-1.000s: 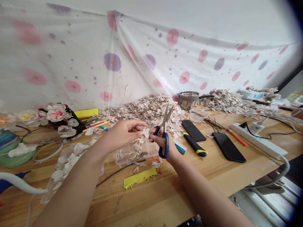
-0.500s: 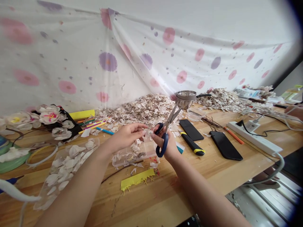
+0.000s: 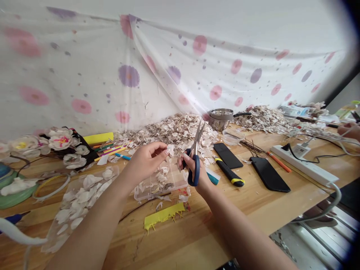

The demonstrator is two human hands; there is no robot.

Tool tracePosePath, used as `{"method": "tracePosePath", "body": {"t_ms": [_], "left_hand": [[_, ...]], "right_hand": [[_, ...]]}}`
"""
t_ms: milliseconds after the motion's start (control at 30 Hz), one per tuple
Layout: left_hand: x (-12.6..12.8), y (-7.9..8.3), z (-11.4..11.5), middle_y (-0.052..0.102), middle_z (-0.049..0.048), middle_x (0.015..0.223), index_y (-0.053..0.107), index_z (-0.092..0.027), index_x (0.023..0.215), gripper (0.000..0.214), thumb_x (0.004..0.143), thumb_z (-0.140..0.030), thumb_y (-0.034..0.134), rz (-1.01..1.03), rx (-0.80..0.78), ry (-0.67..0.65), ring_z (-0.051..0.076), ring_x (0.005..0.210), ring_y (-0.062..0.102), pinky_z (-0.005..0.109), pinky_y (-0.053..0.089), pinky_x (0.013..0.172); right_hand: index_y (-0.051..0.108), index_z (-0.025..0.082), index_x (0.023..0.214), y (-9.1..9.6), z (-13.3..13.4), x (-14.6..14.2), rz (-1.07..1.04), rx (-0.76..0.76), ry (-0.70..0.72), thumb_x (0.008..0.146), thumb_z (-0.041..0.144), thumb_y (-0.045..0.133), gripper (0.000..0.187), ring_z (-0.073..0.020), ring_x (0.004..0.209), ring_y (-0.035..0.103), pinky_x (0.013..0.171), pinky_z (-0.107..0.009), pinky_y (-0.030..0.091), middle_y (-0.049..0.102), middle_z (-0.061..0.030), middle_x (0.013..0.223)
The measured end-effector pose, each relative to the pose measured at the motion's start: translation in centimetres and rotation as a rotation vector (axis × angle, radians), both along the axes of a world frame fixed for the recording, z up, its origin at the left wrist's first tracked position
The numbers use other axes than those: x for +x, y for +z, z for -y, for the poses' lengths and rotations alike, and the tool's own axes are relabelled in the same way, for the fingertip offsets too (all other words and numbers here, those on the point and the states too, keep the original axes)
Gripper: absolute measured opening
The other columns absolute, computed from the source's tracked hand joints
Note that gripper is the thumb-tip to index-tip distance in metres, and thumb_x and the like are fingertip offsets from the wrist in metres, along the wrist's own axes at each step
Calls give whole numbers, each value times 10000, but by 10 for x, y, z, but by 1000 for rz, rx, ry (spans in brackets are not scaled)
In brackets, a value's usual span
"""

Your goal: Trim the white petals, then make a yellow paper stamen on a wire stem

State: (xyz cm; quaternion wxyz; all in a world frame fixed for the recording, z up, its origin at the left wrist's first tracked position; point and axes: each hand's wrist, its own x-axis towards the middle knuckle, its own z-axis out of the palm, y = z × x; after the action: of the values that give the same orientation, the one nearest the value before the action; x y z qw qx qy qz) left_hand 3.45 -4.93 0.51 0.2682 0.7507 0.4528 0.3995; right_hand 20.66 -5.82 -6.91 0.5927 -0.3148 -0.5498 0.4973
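Scissors (image 3: 197, 138) have swung up since the last frame: blades were leaning right, now near upright. The left hand (image 3: 147, 161) has drawn back, so its piece sits just clear of them.

Left to right:
- Artificial flowers (image 3: 60, 142) by a green dish (image 3: 17, 195), at the far left of the desk (image 3: 197, 234).
- Clear plastic bag (image 3: 53, 243) holding a batch of white petals (image 3: 84, 210), just below the left forearm.
- Left hand: thumb and forefinger pinching a small white petal scrap (image 3: 170, 150), other fingers loosely curled. The scrap is over the compartment box (image 3: 160, 185), not touching the scissors.
- Right hand (image 3: 204, 180): fingers through the blue scissor loops, gripping. Blades look barely parted, hard to tell at this size.
- Yellow fringed strip (image 3: 164, 215) lies in front of the box, with a few scraps near it.

State of the work, as far as visible: a big heap of petal scraps (image 3: 174, 131) runs along the back of the desk, and the box holds a loose layer — compartments not full. Whether the pinched scrap is already cut can't be told.

Further right: steel bowls (image 3: 221, 119), black phone (image 3: 270, 174), power strip (image 3: 305, 165), and another person's hand (image 3: 348, 130) at the edge.
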Motion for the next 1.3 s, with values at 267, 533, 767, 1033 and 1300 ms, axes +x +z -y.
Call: {"method": "tracePosePath", "body": {"t_ms": [267,533,767,1033,1300], "left_hand": [[-3,0,1,668,61,941,631,-194,925,105,928,-212,528,-89,709,181,180,881,614,322,494,808],[6,-3,4,662,62,920,625,-189,913,84,929,-180,543,-65,731,168,174,870,624,313,503,790],[10,-4,7,663,48,914,628,-199,900,74,920,-192,557,-15,684,192,154,778,596,288,486,696],[14,-7,8,613,30,870,596,-201,884,57,917,-174,559,9,666,185,143,754,554,272,463,660],[16,-8,9,605,26,869,590,-201,871,71,914,-162,550,-2,646,165,143,741,551,271,454,664]], "right_hand": [[520,211,809,-1,11,-1,229,64,397,828,710,537,500,-166,683,442,664,-312,391,481,-5,735],[506,215,816,5,15,1,301,87,439,819,765,476,550,-163,656,432,613,-299,387,462,-2,709],[521,219,829,7,14,3,301,94,408,802,771,496,554,-176,673,430,648,-320,387,466,-11,721],[501,214,839,8,14,4,267,82,451,818,749,503,536,-167,688,418,659,-317,365,454,-7,748],[493,212,805,6,13,3,251,65,423,795,764,518,553,-165,682,411,657,-312,351,442,2,723]]}}
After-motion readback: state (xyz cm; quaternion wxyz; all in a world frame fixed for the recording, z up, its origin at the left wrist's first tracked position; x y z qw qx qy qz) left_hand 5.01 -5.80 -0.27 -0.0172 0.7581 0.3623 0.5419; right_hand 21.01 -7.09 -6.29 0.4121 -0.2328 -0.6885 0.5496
